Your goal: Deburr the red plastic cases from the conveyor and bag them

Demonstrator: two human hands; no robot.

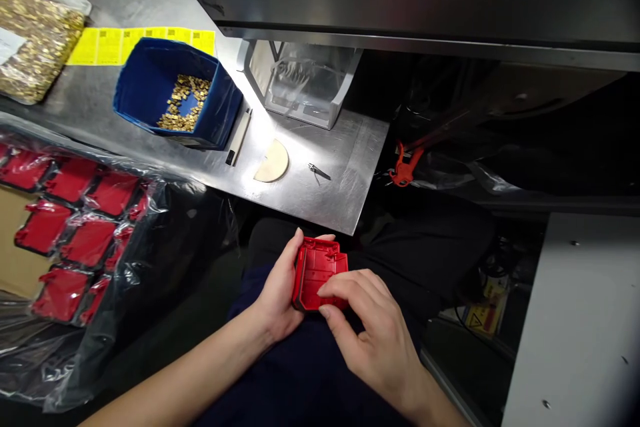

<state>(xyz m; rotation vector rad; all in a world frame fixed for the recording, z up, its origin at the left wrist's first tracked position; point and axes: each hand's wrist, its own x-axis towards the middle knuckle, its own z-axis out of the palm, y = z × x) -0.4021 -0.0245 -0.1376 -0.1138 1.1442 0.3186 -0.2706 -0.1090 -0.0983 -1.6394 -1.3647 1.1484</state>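
Note:
A red plastic housing (318, 268) is held over my lap, below the edge of the steel table. My left hand (280, 293) grips its left side, thumb along the edge and fingers behind. My right hand (373, 327) rests on its lower right corner, fingers curled and pressing against the inner face. Whether a small piece sits under those fingertips is hidden.
The steel table (345, 187) carries a blue bin (145, 83) of small brass parts, a pen-like tool (239, 137), a half-round pad (273, 161), tweezers (318, 172) and a clear plastic box (305, 83). Bagged red housings (70, 227) lie at left. Bags of brass parts (35, 47) sit far left.

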